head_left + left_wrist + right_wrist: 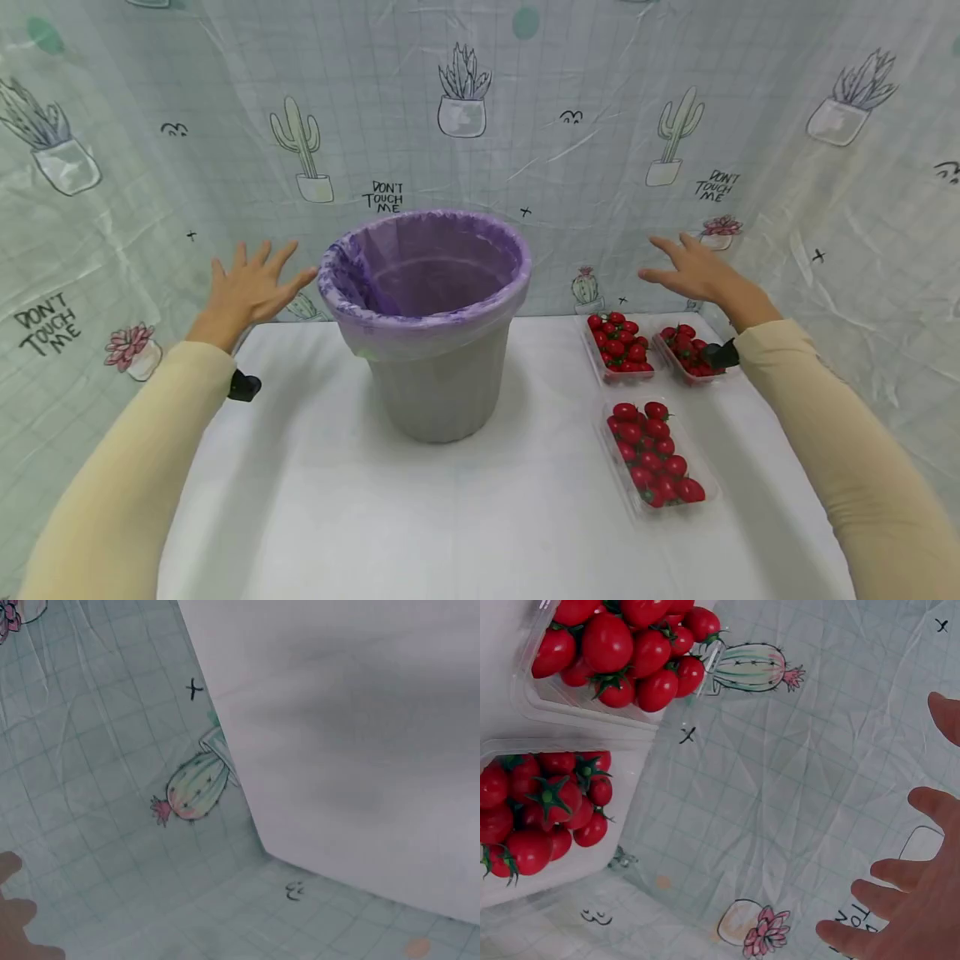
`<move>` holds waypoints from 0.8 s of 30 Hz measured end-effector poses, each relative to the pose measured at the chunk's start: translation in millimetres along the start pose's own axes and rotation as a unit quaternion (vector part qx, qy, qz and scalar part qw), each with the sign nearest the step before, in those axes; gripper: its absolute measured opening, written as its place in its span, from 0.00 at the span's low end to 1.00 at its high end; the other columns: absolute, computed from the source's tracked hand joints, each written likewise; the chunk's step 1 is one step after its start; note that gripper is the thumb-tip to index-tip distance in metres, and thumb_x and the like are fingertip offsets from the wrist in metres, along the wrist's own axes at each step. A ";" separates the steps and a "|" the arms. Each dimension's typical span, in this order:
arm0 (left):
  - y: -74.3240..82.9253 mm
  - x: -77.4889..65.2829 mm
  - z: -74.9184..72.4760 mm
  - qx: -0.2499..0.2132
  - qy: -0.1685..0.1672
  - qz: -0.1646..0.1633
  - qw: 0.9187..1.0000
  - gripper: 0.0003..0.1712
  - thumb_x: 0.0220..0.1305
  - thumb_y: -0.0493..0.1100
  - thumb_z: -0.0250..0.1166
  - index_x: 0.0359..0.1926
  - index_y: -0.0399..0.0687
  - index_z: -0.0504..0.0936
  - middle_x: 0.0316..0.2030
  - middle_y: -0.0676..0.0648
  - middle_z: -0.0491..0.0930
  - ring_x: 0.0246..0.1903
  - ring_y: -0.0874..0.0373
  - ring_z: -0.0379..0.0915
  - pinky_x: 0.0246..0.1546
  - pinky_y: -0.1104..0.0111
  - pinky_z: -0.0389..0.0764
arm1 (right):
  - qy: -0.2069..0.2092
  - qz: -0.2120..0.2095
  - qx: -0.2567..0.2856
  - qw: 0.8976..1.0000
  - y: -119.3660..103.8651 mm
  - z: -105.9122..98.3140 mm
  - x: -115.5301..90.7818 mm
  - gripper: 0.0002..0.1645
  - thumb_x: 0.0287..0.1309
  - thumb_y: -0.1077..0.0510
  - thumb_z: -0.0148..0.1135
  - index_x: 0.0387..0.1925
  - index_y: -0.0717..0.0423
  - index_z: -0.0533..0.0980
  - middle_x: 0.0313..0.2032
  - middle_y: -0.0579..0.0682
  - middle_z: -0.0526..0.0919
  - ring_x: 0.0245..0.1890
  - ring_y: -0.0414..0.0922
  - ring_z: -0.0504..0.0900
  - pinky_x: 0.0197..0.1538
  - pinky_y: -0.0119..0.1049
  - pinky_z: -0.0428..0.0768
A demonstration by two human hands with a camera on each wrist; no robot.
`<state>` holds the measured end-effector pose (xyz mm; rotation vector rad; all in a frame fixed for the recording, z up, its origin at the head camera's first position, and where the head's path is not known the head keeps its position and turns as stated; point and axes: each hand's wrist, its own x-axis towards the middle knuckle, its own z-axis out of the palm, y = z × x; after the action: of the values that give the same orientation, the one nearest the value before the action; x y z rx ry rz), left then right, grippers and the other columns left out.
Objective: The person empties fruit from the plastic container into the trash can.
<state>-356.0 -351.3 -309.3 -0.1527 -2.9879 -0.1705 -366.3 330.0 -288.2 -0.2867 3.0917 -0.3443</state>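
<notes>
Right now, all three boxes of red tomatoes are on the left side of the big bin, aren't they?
Not the left: the head view shows all three boxes of red tomatoes on the right side of the big bin.

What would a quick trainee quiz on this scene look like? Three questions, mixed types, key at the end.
1. Count: how many clear trays of red tomatoes are on the white table?
2. True or false: the right hand is holding a tomato.
3. Pick one: what colour is the liner folded over the rim of the grey bin? (a) green (b) purple (c) orange

Key:
1. Three.
2. False; its fingers are spread and hold nothing.
3. (b) purple.
</notes>
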 end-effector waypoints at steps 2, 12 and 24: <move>3.5 -1.1 0.8 -0.009 0.010 0.000 1.000 0.53 0.68 0.82 0.28 0.84 0.60 0.41 0.80 0.29 0.40 0.75 0.18 0.28 0.64 0.20 0.30 | 0.001 0.001 0.004 1.000 1.6 0.5 -3.8 0.54 0.71 0.31 0.49 0.82 0.57 0.45 0.77 0.79 0.37 0.75 0.81 0.44 0.69 0.80 0.50; 30.2 -24.4 6.9 -0.198 0.109 -0.004 0.974 0.45 0.76 0.72 0.33 0.83 0.54 0.46 0.79 0.29 0.51 0.75 0.23 0.48 0.69 0.27 0.48 | 0.018 -0.026 0.009 0.999 7.0 15.7 -25.1 0.51 0.73 0.35 0.52 0.81 0.59 0.48 0.76 0.79 0.46 0.74 0.77 0.51 0.68 0.78 0.56; 83.2 -62.4 -5.2 -0.584 0.048 0.029 0.810 0.40 0.76 0.69 0.41 0.83 0.68 0.45 0.82 0.34 0.44 0.80 0.32 0.41 0.75 0.32 0.44 | 0.043 -0.107 0.053 0.992 15.2 49.3 -92.3 0.36 0.74 0.49 0.57 0.74 0.64 0.62 0.66 0.69 0.72 0.60 0.67 0.79 0.56 0.66 0.79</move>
<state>-284.8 -275.5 -304.8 -0.3291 -2.2958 -1.8775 -276.5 350.9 -339.9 -0.6200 3.1176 -0.5370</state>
